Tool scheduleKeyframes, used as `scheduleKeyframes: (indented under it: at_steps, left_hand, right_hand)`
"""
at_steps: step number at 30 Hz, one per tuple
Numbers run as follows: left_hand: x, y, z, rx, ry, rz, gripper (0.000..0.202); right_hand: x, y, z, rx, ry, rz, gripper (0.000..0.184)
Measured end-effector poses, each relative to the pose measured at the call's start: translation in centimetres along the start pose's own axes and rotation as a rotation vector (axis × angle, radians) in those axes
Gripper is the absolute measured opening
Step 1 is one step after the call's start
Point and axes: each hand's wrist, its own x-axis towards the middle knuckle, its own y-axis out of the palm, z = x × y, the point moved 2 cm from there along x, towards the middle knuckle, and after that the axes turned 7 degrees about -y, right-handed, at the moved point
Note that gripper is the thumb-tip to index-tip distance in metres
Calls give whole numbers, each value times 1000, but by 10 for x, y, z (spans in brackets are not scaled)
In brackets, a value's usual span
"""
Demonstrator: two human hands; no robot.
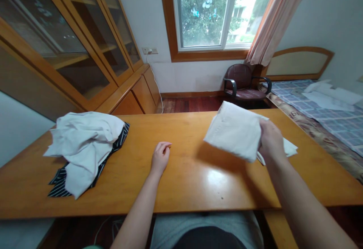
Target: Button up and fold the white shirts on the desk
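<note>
My right hand (272,139) grips the right edge of a folded white cloth garment (234,131), holding it above the table so that it casts a shadow. Behind that hand, part of another white cloth (289,147) shows at the table's right side; the rest is hidden. My left hand (161,157) is at the middle of the table, its fingers loosely curled together with nothing visible in them. To its left lies a crumpled white garment (85,135) on top of a black-and-white striped cloth (61,184).
The wooden table (181,188) spans the view before me. Beyond it are a glass-door cabinet (113,52) on the left, a brown armchair (241,82) and a window (207,14). A bed (334,116) stands along the right.
</note>
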Motion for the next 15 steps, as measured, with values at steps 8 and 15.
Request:
scheduleKeyframes:
  at_steps: [8,15]
  left_hand:
    - [-2,1,-1,30,15,15,23]
    - [-3,5,3,60,40,33,27]
  right_hand:
    - [-87,77,-97,253,436,215,24]
    - [-131,92,-124,280,539,147,32]
